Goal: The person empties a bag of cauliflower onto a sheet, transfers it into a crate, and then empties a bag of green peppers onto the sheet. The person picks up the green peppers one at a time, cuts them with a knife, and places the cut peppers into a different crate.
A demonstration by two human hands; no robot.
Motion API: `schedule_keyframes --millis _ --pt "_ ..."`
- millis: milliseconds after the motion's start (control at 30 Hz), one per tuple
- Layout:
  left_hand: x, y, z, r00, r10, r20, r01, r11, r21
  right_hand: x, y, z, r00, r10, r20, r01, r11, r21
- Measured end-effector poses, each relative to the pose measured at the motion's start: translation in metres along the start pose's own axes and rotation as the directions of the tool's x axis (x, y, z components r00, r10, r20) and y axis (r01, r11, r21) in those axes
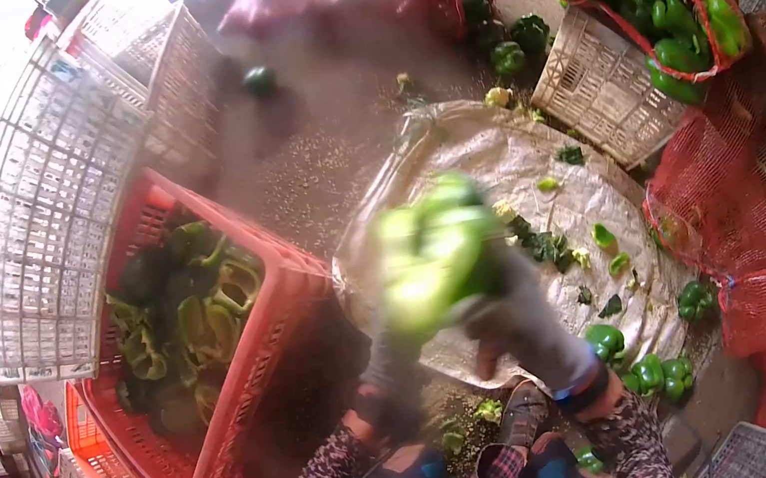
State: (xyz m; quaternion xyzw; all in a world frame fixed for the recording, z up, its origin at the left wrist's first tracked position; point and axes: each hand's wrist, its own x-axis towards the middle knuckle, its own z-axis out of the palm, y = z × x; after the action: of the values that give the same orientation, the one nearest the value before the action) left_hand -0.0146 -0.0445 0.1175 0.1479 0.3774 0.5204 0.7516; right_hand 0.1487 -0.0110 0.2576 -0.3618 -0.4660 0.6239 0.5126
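Note:
A large pale-green bell pepper (436,250), smeared by motion, is held up in front of me between both gloved hands. My left hand (391,359), in a grey glove, is closed at its lower left, with most of the fingers hidden behind the pepper. At its lower right side my right hand (518,318), also grey-gloved, is closed with fingers curled against it. Below them a whitish sack sheet (410,158) lies on the floor, strewn with leaf bits and green pepper scraps (602,236).
On the left, a red crate (280,256) holds green peppers beside stacked white crates (54,213). Whole peppers (647,375) lie at the lower right. A red mesh sack (618,7) spills peppers over a tilted white basket (601,91); another mesh sack (748,178) stands right.

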Motion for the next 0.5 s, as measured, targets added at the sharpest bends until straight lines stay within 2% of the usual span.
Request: schedule_keyframes --millis 33,67,100,167,200,233,267,300,333,367,400,467,500 --pt "0.001 -0.007 -0.005 0.999 0.038 -0.019 -0.037 0.999 0.039 0.018 -0.013 0.021 0.996 -0.042 0.082 0.045 0.998 -0.031" --pt "0.021 -0.035 -0.046 0.965 0.216 -0.15 -0.239 0.958 -0.159 0.028 -0.024 0.032 0.992 -0.075 0.106 0.081 0.995 -0.054" --pt "0.002 -0.011 -0.02 0.965 0.238 -0.11 -0.243 0.97 -0.029 0.032 -0.033 0.038 0.988 -0.102 0.116 0.112 0.99 -0.082" --pt "-0.039 0.042 0.038 0.959 0.281 -0.031 -0.267 0.936 0.229 0.026 -0.002 0.012 0.997 -0.074 -0.014 0.07 0.976 -0.206" --pt "-0.042 0.048 0.044 0.949 0.304 -0.088 -0.266 0.917 0.298 0.022 0.013 -0.002 0.995 -0.06 -0.079 0.037 0.964 -0.262" --pt "-0.039 0.04 0.032 0.915 0.404 -0.019 -0.363 0.841 0.4 0.006 0.024 -0.009 0.999 0.042 -0.028 -0.05 0.881 -0.471" --pt "-0.036 0.035 0.032 0.842 0.537 0.059 -0.501 0.736 0.455 -0.012 0.036 -0.013 0.988 0.151 -0.011 -0.121 0.745 -0.656" --pt "-0.032 0.036 0.025 0.711 0.655 0.258 -0.621 0.411 0.668 -0.03 0.057 -0.013 0.986 0.167 0.027 -0.108 0.744 -0.66" --pt "-0.026 0.034 0.015 0.566 0.668 0.483 -0.662 0.019 0.749 -0.04 0.073 -0.009 0.981 0.186 0.061 -0.099 0.74 -0.665" --pt "-0.02 0.029 0.015 0.473 0.648 0.597 -0.705 -0.128 0.698 -0.043 0.063 0.01 0.95 0.293 -0.106 -0.31 0.923 -0.226" --pt "-0.026 0.023 0.014 0.486 0.578 0.656 -0.63 -0.289 0.721 -0.046 0.085 -0.003 0.915 0.388 -0.108 -0.403 0.881 -0.25" --pt "-0.022 0.023 0.014 0.469 0.468 0.749 -0.677 -0.355 0.645 -0.053 0.083 -0.005 0.907 0.399 -0.131 -0.409 0.911 -0.056" --pt "-0.024 0.026 0.01 0.473 0.462 0.75 -0.684 -0.344 0.643 -0.058 0.086 -0.007 0.903 0.404 -0.145 -0.414 0.909 -0.054"
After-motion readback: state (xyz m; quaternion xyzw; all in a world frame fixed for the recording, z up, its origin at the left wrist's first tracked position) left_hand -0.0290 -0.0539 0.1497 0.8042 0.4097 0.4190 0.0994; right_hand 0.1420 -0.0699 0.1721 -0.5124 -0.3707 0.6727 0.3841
